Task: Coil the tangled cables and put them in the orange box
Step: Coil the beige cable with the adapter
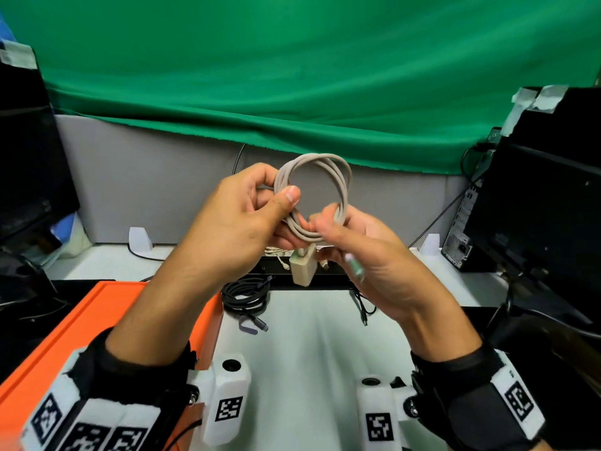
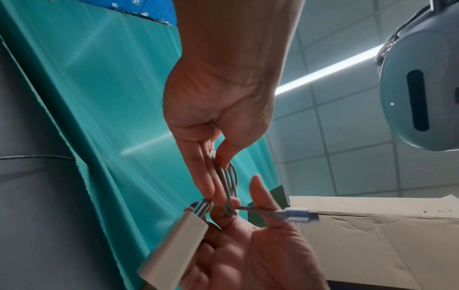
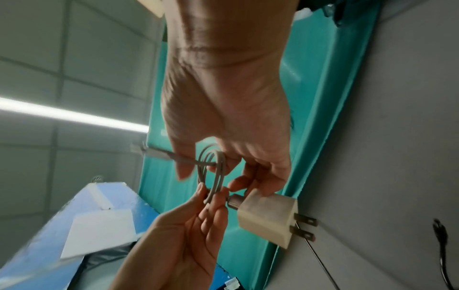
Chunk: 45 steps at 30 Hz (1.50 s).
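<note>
A beige cable [image 1: 325, 159] wound into a coil is held up between both hands above the table. My left hand [image 1: 279, 187] pinches the coil's left side [image 2: 229, 182] between thumb and fingers. My right hand [image 1: 328, 222] grips the coil's lower right, and the cable's loose end with its metal connector [image 1: 356, 268] sticks out past the thumb [image 2: 298, 214]. The cable's beige wall charger [image 1: 303, 266] hangs just under the hands, prongs showing [image 3: 305, 225]. The orange box [image 1: 81, 320] stands at the lower left, partly hidden by my left forearm.
A coiled black cable [image 1: 245, 292] lies on the white table beside the box. A thin black cable [image 1: 364, 307] lies right of it, and small pale cables [image 1: 279, 253] lie behind the charger. Dark monitors [image 1: 29, 177] and a computer tower [image 1: 533, 203] flank the desk.
</note>
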Each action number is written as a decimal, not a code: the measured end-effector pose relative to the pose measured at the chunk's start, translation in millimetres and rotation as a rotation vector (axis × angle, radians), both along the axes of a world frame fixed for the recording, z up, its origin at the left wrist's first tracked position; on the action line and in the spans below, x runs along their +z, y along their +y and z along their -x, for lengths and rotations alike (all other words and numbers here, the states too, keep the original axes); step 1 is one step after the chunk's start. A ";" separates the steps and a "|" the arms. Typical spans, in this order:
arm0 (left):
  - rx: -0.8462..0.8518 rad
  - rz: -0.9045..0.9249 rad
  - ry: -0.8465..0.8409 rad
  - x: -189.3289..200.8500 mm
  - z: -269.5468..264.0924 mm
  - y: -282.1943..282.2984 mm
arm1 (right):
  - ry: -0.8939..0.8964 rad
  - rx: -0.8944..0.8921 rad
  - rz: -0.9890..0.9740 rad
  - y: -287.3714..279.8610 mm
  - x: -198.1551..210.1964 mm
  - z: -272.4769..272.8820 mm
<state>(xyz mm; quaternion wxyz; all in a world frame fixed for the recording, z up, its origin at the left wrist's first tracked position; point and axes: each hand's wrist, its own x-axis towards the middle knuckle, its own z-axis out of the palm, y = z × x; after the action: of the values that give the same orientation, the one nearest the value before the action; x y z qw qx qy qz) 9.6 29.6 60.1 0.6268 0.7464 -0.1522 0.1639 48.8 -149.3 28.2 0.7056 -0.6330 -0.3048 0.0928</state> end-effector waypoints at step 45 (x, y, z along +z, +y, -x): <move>0.029 -0.810 0.181 3.7 2.3 52.3 | 0.400 -0.247 0.696 -30.8 -116.5 -77.7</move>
<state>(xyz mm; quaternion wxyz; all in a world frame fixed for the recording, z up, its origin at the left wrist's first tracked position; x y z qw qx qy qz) 7.2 81.9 63.7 0.2911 0.9461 -0.1382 0.0331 126.5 -180.1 -88.3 0.5006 -0.8350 -0.0340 0.2259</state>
